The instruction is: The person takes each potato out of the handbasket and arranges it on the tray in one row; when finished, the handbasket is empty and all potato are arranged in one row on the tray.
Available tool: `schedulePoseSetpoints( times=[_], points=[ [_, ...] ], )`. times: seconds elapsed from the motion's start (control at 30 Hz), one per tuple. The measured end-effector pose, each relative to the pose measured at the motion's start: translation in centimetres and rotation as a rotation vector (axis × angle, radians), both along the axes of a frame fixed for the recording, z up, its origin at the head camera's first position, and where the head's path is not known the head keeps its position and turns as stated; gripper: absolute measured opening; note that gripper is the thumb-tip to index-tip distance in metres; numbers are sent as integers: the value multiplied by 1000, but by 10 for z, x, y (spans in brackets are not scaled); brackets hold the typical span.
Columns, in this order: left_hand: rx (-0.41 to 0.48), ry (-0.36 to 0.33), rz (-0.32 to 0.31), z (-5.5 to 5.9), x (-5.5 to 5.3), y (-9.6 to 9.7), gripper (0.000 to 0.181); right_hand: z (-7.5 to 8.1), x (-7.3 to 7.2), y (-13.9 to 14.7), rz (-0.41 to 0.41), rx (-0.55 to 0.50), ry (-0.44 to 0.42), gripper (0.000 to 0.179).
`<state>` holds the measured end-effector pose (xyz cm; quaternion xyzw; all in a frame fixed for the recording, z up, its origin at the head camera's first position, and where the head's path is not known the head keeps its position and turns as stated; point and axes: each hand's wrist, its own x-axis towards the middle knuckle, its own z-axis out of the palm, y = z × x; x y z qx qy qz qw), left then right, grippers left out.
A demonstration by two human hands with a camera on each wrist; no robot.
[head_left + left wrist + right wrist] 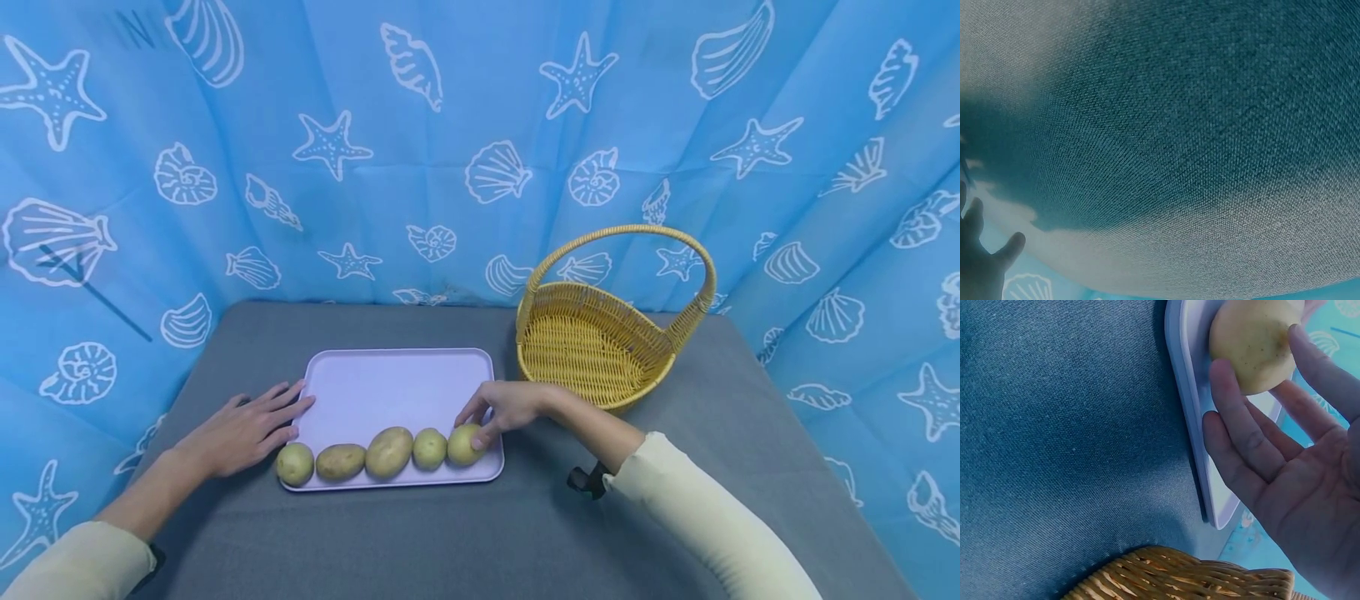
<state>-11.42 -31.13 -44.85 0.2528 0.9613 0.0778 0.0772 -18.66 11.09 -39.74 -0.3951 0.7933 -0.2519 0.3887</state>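
Note:
A row of several potatoes lies along the near side of a pale lilac tray [393, 383]. My right hand [512, 406] holds the rightmost potato [463, 446] between thumb and fingers at the tray's near right corner. In the right wrist view, that potato [1254, 347] sits between the thumb and fingertips. A small round potato [430, 450], a larger oval potato [389, 452], a long potato [341, 462] and a round potato [296, 464] make up the rest. With fingers extended, my left hand [247, 429] rests at the tray's left edge, holding nothing.
A yellow wicker basket [592, 358] with a tall arched handle stands right of the tray, with nothing seen inside. Grey cloth [360, 542] covers the table. Behind and at the sides hangs a blue curtain [450, 100] printed with shells and starfish.

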Motion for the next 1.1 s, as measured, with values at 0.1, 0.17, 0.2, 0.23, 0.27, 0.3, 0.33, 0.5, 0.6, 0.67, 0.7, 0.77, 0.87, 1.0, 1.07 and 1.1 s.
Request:
schedulePoseSetpoints(
  times=[0.1,0.17,0.2,0.23,0.27,0.3,0.33,0.5,0.6,0.67,0.7,0.77,0.87,1.0,1.07,1.1],
  points=[
    [0,3,-1,-1,0,0,56,0,0,1,14,-14,-38,42],
    [4,10,-1,-2,0,-1,56,1,-1,0,22,-21,-70,40],
    [6,14,0,-3,0,-1,56,1,-1,0,27,-21,-87,39],
    [7,19,1,-4,0,-2,56,1,-1,-1,29,-18,-98,38],
    [8,26,0,-4,-1,-2,56,2,-1,-1,32,-15,-100,38],
    [9,33,0,-4,-1,-3,56,2,-1,-1,35,-10,-93,38],
    [12,37,1,-4,-1,-3,55,3,-1,-1,43,-9,-78,38],
    [5,34,2,-1,-2,-1,55,9,2,7,67,-32,47,40],
    [-15,24,2,3,-3,3,56,17,8,19,36,-56,81,43],
    [-23,17,4,6,-4,6,55,26,11,31,15,-78,88,44],
    [-27,13,5,8,-5,7,55,31,13,38,-1,-87,86,45],
    [-28,-1,11,10,-5,9,55,44,17,55,-23,-101,95,45],
    [-28,-15,21,12,-5,10,54,58,21,85,-64,-130,118,45],
    [-24,-8,37,15,-3,6,52,70,26,133,-154,-154,110,47],
    [-17,4,50,18,-2,3,51,77,28,156,-218,-140,113,48],
    [-16,6,63,20,-3,0,51,81,29,168,-254,-129,120,48]
  ],
)
